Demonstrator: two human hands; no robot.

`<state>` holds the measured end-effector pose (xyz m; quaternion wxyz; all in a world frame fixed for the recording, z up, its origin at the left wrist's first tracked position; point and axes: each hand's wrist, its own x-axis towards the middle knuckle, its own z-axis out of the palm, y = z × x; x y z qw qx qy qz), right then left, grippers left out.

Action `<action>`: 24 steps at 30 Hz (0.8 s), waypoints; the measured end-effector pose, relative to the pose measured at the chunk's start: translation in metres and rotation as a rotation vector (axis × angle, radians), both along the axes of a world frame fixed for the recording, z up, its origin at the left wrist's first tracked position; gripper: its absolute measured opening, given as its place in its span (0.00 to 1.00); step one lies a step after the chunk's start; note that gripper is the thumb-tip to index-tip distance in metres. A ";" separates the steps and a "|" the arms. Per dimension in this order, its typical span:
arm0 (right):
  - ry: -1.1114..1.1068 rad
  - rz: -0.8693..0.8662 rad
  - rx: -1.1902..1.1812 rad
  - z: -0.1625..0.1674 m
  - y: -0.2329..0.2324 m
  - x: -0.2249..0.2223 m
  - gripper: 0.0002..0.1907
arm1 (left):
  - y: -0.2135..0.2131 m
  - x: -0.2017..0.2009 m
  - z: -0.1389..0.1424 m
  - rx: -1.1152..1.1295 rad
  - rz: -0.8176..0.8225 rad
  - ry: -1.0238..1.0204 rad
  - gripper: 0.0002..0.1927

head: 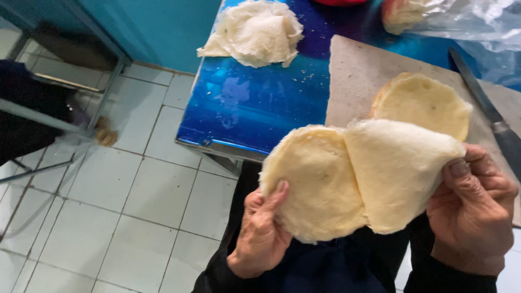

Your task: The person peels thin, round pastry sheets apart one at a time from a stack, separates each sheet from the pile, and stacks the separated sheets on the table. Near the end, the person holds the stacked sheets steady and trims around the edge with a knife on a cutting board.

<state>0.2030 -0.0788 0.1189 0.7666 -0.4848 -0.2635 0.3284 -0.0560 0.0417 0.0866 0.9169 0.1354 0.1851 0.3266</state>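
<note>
Held in the air before the tabletop edge: a split round of pale yellow flatbread, opened like a book into two discs joined at the middle. Left half soft, matte, faintly pitted, ragged along the rim; right half smoother, folding over at its outer edge. Left hand closed on the lower rim of the left half, thumb pressed on its face. Right hand pinching the outer edge of the right half, grip tight, thumb on top.

Behind the right half, another round of bread lying flat on a grey-brown board. Long knife beside it on the board, blade dull metal. Tabletop glossy blue, reflective. Farther back, a loose heap of thin whitish bread sheets, crumpled and layered. Top right, a clear plastic bag with more bread inside, wrinkled and shiny. Below, white tiled floor.
</note>
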 end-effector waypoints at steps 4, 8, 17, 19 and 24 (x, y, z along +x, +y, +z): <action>0.012 -0.042 0.022 -0.005 -0.014 0.021 0.05 | 0.003 -0.008 -0.008 -0.041 0.052 0.062 0.17; 0.001 -0.112 0.032 0.004 -0.016 0.037 0.03 | 0.007 -0.017 -0.010 -0.061 0.141 0.129 0.17; -0.270 -0.121 -0.170 0.034 -0.007 0.043 0.08 | 0.072 0.009 0.017 0.439 0.241 0.328 0.26; -0.261 -0.093 -0.165 0.035 -0.003 0.045 0.07 | 0.088 0.020 0.024 0.886 0.316 0.461 0.33; -0.355 -0.090 -0.258 0.040 0.004 0.037 0.06 | 0.055 0.021 0.031 1.318 0.415 0.679 0.38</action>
